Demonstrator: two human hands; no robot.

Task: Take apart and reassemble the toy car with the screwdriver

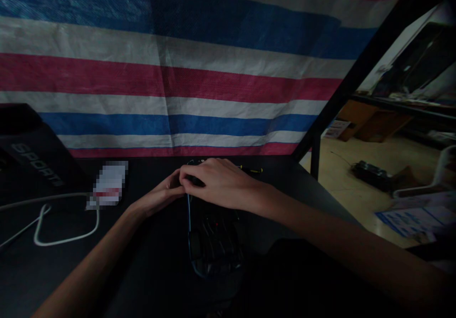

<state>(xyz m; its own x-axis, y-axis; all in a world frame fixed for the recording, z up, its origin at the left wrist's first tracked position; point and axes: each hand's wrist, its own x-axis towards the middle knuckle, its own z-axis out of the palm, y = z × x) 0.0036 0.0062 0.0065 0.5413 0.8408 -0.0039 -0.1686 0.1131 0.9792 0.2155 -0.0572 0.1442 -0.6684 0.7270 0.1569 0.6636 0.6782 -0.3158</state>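
A dark, flat device with a thin blue edge [213, 242] lies on the black table [149, 270] in front of me; the light is too dim to name it. My right hand [217, 182] rests across its far end, fingers curled down over it. My left hand [160, 197] comes in from the left and meets the right hand's fingertips at the same end, fingers pressed together on something I cannot make out. A thin dark tool with yellow marks [251, 169] lies just beyond my right hand.
A white cable [67, 235] loops on the table at the left, next to a small white box [109, 185] and a black case lettered "SPORT" [35, 163]. A striped tarp [178, 71] hangs behind. The table ends at the right, with floor and clutter [370, 173] beyond.
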